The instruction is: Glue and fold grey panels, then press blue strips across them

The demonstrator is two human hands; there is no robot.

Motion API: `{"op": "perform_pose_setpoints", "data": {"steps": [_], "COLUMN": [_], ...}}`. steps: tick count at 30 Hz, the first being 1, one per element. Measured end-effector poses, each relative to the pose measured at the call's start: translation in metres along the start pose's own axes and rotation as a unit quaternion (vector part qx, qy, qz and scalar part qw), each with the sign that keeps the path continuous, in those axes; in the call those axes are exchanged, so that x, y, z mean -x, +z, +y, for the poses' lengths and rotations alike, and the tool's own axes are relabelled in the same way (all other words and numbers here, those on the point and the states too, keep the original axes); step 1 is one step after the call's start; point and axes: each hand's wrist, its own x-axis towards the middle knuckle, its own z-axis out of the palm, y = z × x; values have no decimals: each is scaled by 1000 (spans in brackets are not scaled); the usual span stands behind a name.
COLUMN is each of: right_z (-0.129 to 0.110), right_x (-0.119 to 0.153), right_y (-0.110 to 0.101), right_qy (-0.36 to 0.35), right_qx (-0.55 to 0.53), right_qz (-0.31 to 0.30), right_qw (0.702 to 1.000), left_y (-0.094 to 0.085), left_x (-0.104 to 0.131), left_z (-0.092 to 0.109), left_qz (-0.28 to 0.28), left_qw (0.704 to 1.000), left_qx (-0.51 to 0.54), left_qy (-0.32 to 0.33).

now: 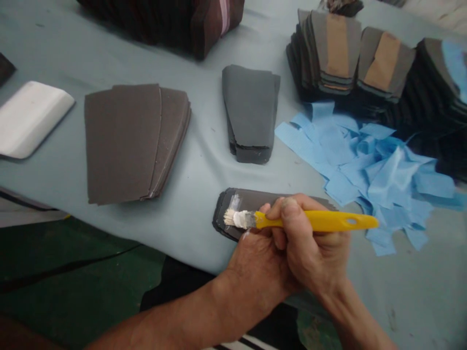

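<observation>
My right hand (314, 238) is closed round a brush with a yellow handle (328, 221). White paste coats the brush's bristles (233, 218), which rest on the left end of a dark stack of pieces (248, 199) near the table's front edge. A whitish smear shows on the top piece beside them. Below the brush, my left hand (259, 257) lies against the near side of this stack, partly under my right hand; its fingers are mostly hidden, so what they hold cannot be made out.
Brown sheets (124, 141) lie to the left, a grey stack (251, 107) behind the brush. Blue strips (372, 170) are heaped at right, before banded dark stacks (337, 43). A white block (32, 119) is far left, a dark bundle (164, 19) at the back.
</observation>
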Motion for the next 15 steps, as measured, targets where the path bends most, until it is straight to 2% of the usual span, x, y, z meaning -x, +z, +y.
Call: {"op": "perform_pose_setpoints", "data": {"steps": [2, 4, 8, 11, 15], "right_z": [0, -2, -13, -17, -8], "right_x": [0, -2, -12, -19, -17], "right_y": [1, 3, -4, -23, -60], "right_qy": [4, 11, 30, 31, 5], "right_qx": [-28, -69, -198, -245, -225], "right_qz": [-19, -12, 85, 148, 237], "right_qw": [999, 997, 976, 958, 945], "left_y": [1, -1, -6, -11, -13], "left_x": [2, 3, 4, 2, -1], "left_z": [1, 1, -3, -5, -5], "left_qz": [26, 33, -26, -48, -13], "left_qw": [999, 998, 999, 998, 999], "left_qx": [-24, -45, 11, 22, -47], "left_qy": [3, 9, -14, -30, 0]}}
